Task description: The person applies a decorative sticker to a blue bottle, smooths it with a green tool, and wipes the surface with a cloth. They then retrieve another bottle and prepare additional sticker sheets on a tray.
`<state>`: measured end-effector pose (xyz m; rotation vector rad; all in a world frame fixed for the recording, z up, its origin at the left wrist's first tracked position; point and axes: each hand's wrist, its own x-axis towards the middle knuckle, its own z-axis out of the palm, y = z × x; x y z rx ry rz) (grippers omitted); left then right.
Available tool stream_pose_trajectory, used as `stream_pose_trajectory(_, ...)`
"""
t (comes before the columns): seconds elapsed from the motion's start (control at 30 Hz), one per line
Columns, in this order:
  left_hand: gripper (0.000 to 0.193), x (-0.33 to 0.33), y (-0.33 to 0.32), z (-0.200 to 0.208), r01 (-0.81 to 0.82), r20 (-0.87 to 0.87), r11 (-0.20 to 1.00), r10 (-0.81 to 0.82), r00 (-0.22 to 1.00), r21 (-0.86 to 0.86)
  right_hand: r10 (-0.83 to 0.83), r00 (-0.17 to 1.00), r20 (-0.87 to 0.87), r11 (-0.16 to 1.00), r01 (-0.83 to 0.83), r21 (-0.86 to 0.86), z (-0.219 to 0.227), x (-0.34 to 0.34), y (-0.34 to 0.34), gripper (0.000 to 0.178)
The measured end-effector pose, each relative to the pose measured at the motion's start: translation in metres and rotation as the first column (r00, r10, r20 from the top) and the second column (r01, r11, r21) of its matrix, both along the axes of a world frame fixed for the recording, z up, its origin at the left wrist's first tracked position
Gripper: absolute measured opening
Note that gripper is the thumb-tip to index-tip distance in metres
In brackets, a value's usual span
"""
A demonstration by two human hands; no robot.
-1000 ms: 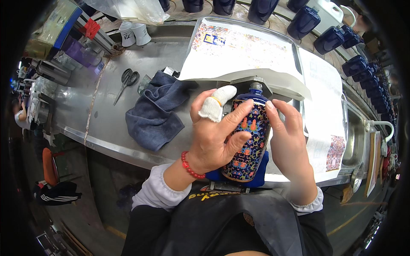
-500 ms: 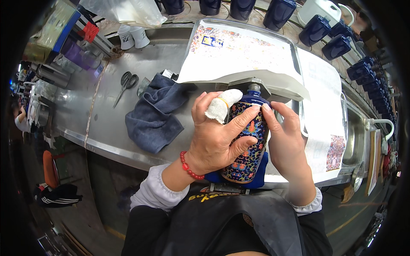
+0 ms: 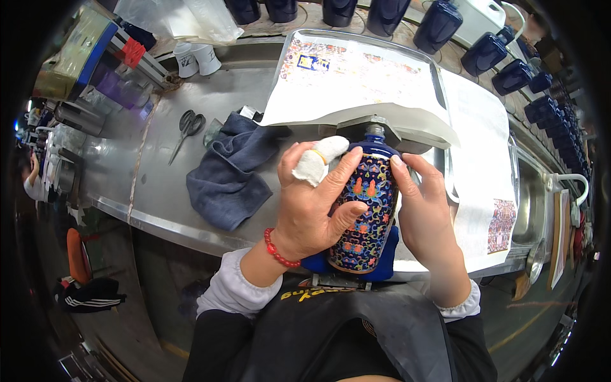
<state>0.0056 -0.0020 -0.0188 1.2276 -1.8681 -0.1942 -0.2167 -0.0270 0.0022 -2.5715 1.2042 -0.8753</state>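
A dark blue glazed bottle point(image 3: 361, 216) covered with a colourful floral pattern leans neck-away in front of me, its neck against a grey metal piece point(image 3: 401, 137). My left hand point(image 3: 302, 213) holds its left side, index fingertip at the shoulder and thumb on the patterned face. White cloth wraps point(image 3: 312, 167) cover some of that hand's fingers. From the right, my right hand point(image 3: 428, 213) grips the bottle, index finger and thumb near the shoulder's right edge. Blue material point(image 3: 389, 258) shows under the bottle's base. The bottle's back is hidden.
Beyond the bottle, a metal tray point(image 3: 440, 71) bears a printed sheet point(image 3: 363, 86). A grey-blue towel point(image 3: 228, 172) and black-handled scissors point(image 3: 185, 134) lie leftward. Plain blue bottles point(image 3: 438, 27) line the far side. A sink point(image 3: 527, 210) is at right.
My left index finger and thumb have slid left across the bottle, uncovering more pattern and the shoulder. My right hand stays nearly still. The far row of blue bottles has shifted right.
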Motion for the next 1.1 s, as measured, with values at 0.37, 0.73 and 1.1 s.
stream_pose_trajectory(0.37, 0.066, -0.005, 0.001, -0.001, -0.029, 0.111, 0.999, 0.034, 0.993, -0.045, -0.008, 0.999, -0.049, 1.0, 0.006, -0.026, 0.001, 0.002, -0.001, 0.069)
stream_pose_trajectory(0.73, 0.068, -0.004, 0.001, -0.004, -0.004, 0.08, 1.0, 0.005, 0.997, -0.013, 0.037, 0.995, -0.095, 0.998, -0.041, -0.044, 0.013, 0.005, -0.004, 0.066)
stream_pose_trajectory(1.1, 0.072, -0.005, 0.003, -0.008, 0.01, -0.041, 1.0, -0.01, 0.999, -0.008, 0.041, 0.992, -0.119, 0.996, -0.05, -0.071, 0.015, 0.007, -0.008, 0.067)
